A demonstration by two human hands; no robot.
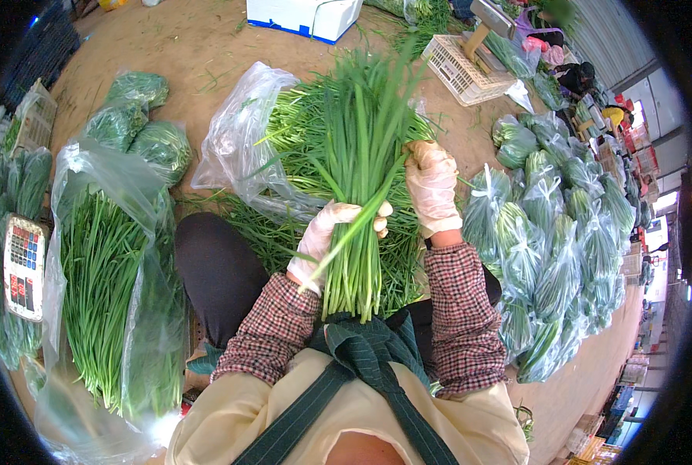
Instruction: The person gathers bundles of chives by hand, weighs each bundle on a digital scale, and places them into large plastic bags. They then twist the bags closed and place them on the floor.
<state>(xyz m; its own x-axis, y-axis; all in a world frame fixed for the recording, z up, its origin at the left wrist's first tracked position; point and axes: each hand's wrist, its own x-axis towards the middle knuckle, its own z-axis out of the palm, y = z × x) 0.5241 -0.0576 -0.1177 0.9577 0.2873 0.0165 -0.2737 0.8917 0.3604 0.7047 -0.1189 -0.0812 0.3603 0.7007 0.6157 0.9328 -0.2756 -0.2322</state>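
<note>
My left hand (334, 232), in a thin whitish glove, is wrapped around a thick bunch of long green leafy stalks (354, 174), likely garlic chives. The pale stem ends point towards my body. One loose leaf (351, 232) lies slantwise across the bunch, over my left hand. My right hand (432, 183), gloved too, is closed at the right side of the bunch, with the upper end of that leaf at its fingers. Beneath and beyond the bunch, a heap of the same greens (299, 119) lies partly on a clear plastic bag (235, 133).
At left an open plastic bag of greens (104, 290) stands near a digital scale display (26, 267). Many tied bags (543, 232) are piled at right. A plastic crate with a scale (456, 75) and a white foam box (305, 17) stand ahead. People (578, 78) are at far right.
</note>
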